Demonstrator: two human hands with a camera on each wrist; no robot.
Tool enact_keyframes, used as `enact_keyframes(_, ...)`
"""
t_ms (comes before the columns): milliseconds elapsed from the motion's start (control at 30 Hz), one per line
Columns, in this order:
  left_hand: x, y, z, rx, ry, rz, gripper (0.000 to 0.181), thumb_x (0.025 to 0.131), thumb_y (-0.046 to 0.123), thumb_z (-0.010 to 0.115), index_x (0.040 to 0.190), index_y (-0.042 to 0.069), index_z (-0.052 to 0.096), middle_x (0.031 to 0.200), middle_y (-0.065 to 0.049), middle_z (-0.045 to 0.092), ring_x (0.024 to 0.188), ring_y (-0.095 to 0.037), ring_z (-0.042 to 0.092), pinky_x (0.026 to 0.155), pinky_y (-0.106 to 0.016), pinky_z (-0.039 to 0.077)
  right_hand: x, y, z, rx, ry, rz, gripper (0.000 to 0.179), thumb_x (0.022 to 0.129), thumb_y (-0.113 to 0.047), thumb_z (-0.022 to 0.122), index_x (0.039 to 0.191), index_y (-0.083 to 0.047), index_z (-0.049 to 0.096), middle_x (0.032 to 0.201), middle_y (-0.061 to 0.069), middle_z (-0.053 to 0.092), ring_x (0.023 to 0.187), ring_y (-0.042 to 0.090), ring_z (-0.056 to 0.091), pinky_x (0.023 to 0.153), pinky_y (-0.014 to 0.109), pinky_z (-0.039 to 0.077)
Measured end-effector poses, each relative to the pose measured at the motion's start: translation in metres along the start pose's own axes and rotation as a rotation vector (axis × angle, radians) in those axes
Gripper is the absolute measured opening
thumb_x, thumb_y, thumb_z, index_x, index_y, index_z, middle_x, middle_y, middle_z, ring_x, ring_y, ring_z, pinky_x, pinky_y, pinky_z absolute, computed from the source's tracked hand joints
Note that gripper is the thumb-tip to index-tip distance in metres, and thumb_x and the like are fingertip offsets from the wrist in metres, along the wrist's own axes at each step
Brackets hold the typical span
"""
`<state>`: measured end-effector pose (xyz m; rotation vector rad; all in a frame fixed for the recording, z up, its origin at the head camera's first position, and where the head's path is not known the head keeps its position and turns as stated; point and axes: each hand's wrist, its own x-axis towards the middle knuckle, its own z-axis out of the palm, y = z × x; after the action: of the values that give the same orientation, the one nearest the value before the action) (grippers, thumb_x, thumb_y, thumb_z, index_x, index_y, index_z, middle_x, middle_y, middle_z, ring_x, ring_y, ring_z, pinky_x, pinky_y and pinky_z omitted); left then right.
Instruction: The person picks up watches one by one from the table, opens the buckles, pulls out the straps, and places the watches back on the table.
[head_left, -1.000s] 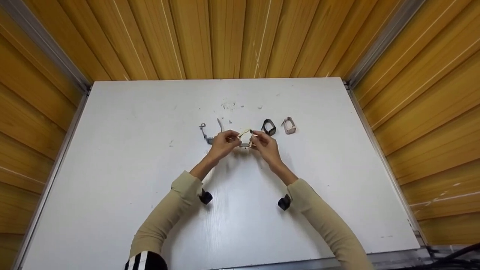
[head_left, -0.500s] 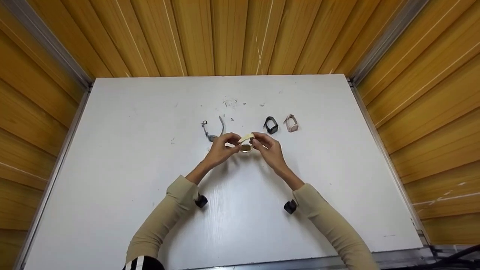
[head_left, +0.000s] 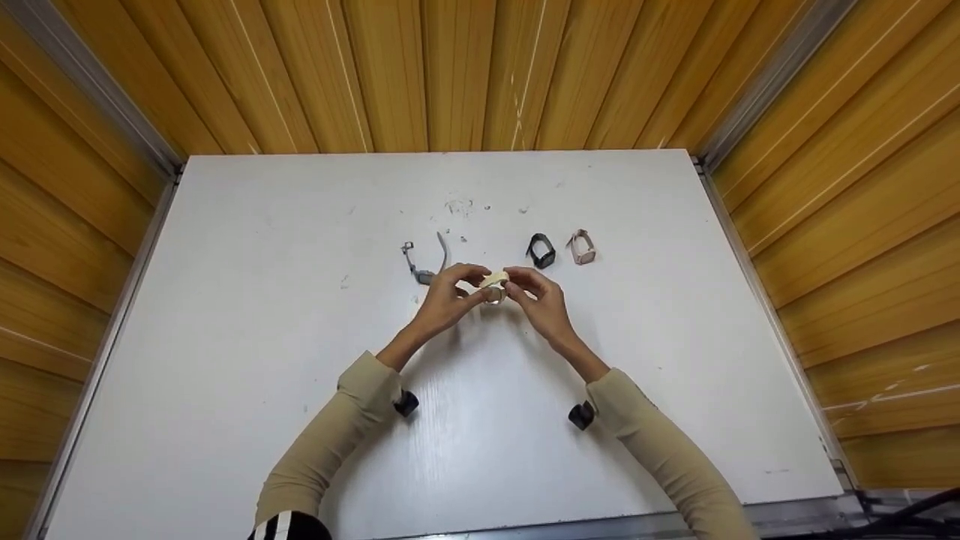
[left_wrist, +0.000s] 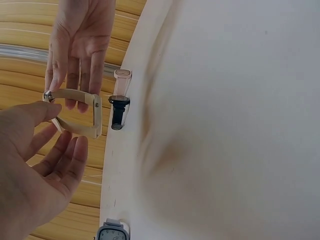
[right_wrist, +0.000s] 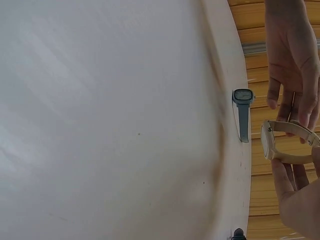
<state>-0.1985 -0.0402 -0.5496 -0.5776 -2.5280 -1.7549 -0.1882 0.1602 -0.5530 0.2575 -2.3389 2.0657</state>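
A cream wristwatch (head_left: 494,280) is held between both hands above the white table, its strap bent into a loop. The left hand (head_left: 448,298) pinches the strap with thumb and forefinger on one side. On the other side, the right hand (head_left: 541,301) grips the band with thumb and fingers. In the left wrist view the strap ends of the cream watch (left_wrist: 96,118) meet near the left thumb, with a small metal buckle there. The case of the cream watch (right_wrist: 267,140) faces away from the fingers in the right wrist view.
A grey watch (head_left: 424,277) lies spread out just beyond the left hand. Farther right stand a black watch (head_left: 541,251) and a pink watch (head_left: 582,247), each with its strap looped. The white table (head_left: 247,300) has wood-patterned walls (head_left: 450,75) around it.
The cream watch has been turned so its band faces up, and it has come slightly nearer the body. The hands have drawn closer together at the strap. The other watches lie unmoved.
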Motion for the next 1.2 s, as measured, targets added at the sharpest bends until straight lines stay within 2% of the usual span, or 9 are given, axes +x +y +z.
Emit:
enact_keyframes(133,-0.001,0.001,0.003,-0.014,0.026,0.019,0.032,0.087,0.009,0.080,0.117,0.002,0.071,0.109,-0.016,0.072,0.101,-0.029,0.070,0.074,-0.032,0.061,-0.003,-0.005,0.003,0.002,0.007,0.011,0.028,0.096,0.003,0.065,0.123,0.009,0.066,0.124,0.025,0.068,0.107,0.013,0.067,0.089,0.018,0.055)
enact_keyframes(300,-0.002,0.001,0.004,-0.035,0.060,0.032,0.028,0.089,0.012,0.080,0.114,0.003,0.072,0.105,-0.015,0.072,0.098,-0.028,0.070,0.068,-0.023,0.058,-0.010,-0.026,0.007,0.002,-0.015,0.012,0.027,0.097,0.003,0.064,0.123,0.010,0.065,0.125,0.025,0.067,0.107,0.011,0.067,0.094,0.024,0.056)
enact_keyframes(467,-0.004,0.001,0.005,-0.040,0.075,0.040,0.028,0.089,0.015,0.079,0.114,0.004,0.073,0.105,-0.014,0.072,0.097,-0.028,0.070,0.068,-0.027,0.060,-0.014,-0.033,0.007,-0.004,-0.025,0.025,0.028,0.098,0.001,0.064,0.124,0.008,0.065,0.126,0.023,0.067,0.111,0.015,0.067,0.095,0.023,0.056)
enact_keyframes(633,-0.004,0.002,0.007,-0.052,0.073,0.040,0.028,0.090,0.015,0.078,0.115,0.003,0.073,0.105,-0.015,0.072,0.097,-0.029,0.071,0.070,-0.031,0.062,-0.015,-0.032,0.007,0.000,-0.025,0.027,0.029,0.098,0.000,0.064,0.126,0.008,0.064,0.128,0.024,0.066,0.111,0.015,0.067,0.094,0.022,0.055)
enact_keyframes(733,-0.004,0.004,0.007,-0.067,0.067,0.040,0.027,0.092,0.015,0.076,0.116,0.002,0.072,0.105,-0.016,0.072,0.097,-0.030,0.070,0.069,-0.027,0.061,-0.015,-0.034,0.006,0.001,-0.025,0.018,0.029,0.099,-0.001,0.064,0.126,0.008,0.064,0.129,0.023,0.066,0.109,0.010,0.066,0.095,0.024,0.055)
enact_keyframes(900,0.000,0.007,0.007,-0.071,0.064,0.031,0.029,0.092,0.016,0.077,0.118,0.003,0.073,0.106,-0.015,0.072,0.098,-0.027,0.070,0.069,-0.021,0.060,-0.007,-0.019,0.004,-0.014,-0.013,-0.004,0.029,0.098,-0.002,0.065,0.126,0.007,0.065,0.128,0.023,0.067,0.107,0.005,0.065,0.097,0.024,0.054)
enact_keyframes(1033,0.000,0.008,0.008,-0.075,0.067,0.036,0.028,0.093,0.016,0.076,0.117,0.003,0.074,0.105,-0.015,0.071,0.097,-0.028,0.069,0.071,-0.023,0.062,-0.003,-0.008,0.003,-0.016,-0.005,-0.023,0.028,0.098,-0.003,0.065,0.124,0.007,0.065,0.126,0.023,0.067,0.106,0.005,0.065,0.094,0.022,0.054)
enact_keyframes(1200,0.001,0.009,0.010,-0.075,0.074,0.041,0.025,0.092,0.013,0.076,0.115,0.001,0.075,0.102,-0.017,0.071,0.095,-0.030,0.070,0.072,-0.025,0.063,-0.004,-0.005,0.001,0.020,-0.009,-0.021,0.028,0.100,-0.004,0.064,0.125,0.007,0.063,0.125,0.022,0.066,0.107,0.009,0.066,0.093,0.024,0.058)
